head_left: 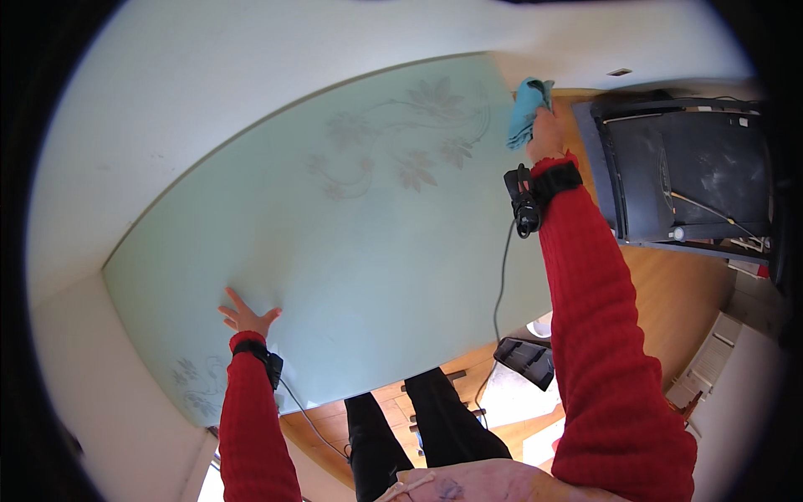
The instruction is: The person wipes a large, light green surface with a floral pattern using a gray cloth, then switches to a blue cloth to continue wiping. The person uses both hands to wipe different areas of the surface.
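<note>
A pale green frosted-glass tabletop (376, 263) with a grey flower pattern spreads out before me. My right hand (547, 133) grips a folded blue cloth (528, 113) at the table's far right edge, some of its fingers hidden by the fabric. Over the left part of the glass, my left hand (246, 314) has its fingers spread and holds nothing. Whether that palm rests on the surface or hovers just above it, I cannot tell. Each wrist bears a black strap with a small device and a cable.
White walls (188, 75) border the table at the back and left. Past its right end stands a black treadmill (696, 169) on the wooden floor (677, 288). A dark plastic tray-like object (526, 363) sits below the near right edge. Cables (502, 282) hang from both wrists.
</note>
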`<control>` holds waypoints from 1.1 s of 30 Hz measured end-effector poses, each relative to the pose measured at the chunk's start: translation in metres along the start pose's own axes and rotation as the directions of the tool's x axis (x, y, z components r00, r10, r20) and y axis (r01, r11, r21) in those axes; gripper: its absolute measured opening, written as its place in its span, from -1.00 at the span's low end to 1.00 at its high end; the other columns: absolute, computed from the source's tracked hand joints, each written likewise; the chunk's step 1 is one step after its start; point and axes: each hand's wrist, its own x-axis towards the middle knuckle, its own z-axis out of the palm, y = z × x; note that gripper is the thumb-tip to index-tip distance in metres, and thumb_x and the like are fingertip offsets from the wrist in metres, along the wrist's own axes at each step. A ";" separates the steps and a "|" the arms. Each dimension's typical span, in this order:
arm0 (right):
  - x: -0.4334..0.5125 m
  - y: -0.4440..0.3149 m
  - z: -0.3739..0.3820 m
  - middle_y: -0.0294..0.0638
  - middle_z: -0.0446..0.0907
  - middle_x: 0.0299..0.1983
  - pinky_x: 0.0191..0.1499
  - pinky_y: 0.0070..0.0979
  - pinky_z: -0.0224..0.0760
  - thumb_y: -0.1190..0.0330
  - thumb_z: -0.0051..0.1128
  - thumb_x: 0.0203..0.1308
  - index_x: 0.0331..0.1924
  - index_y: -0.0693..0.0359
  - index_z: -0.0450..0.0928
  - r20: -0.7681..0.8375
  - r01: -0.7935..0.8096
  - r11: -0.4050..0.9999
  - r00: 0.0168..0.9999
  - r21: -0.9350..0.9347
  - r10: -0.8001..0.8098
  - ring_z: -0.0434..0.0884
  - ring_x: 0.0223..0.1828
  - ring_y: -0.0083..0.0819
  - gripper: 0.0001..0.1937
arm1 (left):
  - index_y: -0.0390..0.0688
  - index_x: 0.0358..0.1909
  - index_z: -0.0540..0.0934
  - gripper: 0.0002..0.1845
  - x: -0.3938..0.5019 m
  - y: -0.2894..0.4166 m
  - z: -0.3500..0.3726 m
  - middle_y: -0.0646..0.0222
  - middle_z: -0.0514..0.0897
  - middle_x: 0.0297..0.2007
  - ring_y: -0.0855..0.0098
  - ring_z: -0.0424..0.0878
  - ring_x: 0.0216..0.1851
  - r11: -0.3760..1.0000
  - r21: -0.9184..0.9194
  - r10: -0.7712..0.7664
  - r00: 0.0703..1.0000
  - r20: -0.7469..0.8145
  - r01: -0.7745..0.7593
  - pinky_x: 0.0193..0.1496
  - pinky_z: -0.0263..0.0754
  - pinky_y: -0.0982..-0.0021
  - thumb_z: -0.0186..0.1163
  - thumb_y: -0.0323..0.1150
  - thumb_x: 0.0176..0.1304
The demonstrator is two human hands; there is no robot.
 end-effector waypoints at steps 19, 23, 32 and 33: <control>0.086 0.061 0.126 -0.22 0.26 0.24 0.13 0.19 0.00 0.34 -0.08 0.07 0.14 -0.06 0.37 0.227 0.483 0.540 0.852 -0.690 -0.472 0.15 0.26 0.00 -0.54 | 0.08 0.36 -0.54 0.49 -0.005 -0.002 -0.006 -0.25 -0.52 0.32 -0.36 -0.42 0.34 0.998 -0.061 0.029 0.998 0.059 -0.025 0.34 -0.14 -0.07 0.57 -0.19 -0.32; 0.046 0.051 0.153 -0.22 0.28 0.23 0.13 0.17 0.01 0.38 -0.06 0.05 0.12 -0.04 0.38 0.268 0.540 0.476 0.808 -0.695 -0.525 0.16 0.27 0.02 -0.55 | 0.09 0.36 -0.54 0.50 -0.005 -0.001 -0.006 -0.25 -0.52 0.33 -0.35 -0.43 0.35 0.998 -0.057 0.022 0.998 0.054 -0.019 0.35 -0.14 -0.06 0.57 -0.19 -0.33; -0.069 0.017 0.233 -0.21 0.28 0.24 0.19 0.18 -0.05 0.40 0.04 -0.03 0.11 0.04 0.38 0.328 0.592 0.460 0.780 -0.662 -0.532 0.15 0.29 0.01 -0.50 | 0.11 0.36 -0.55 0.51 -0.004 -0.002 -0.004 -0.21 -0.54 0.33 -0.32 -0.42 0.35 0.999 -0.043 -0.010 0.997 0.071 0.013 0.35 -0.12 -0.06 0.58 -0.15 -0.33; -0.080 0.014 0.242 -0.20 0.28 0.25 0.21 0.19 -0.09 0.40 0.04 -0.03 0.12 0.05 0.37 0.338 0.621 0.474 0.762 -0.624 -0.552 0.13 0.30 0.01 -0.50 | 0.11 0.36 -0.56 0.51 -0.004 -0.002 -0.004 -0.20 -0.54 0.33 -0.32 -0.42 0.35 0.999 -0.046 -0.014 0.997 0.073 0.018 0.35 -0.12 -0.06 0.58 -0.15 -0.33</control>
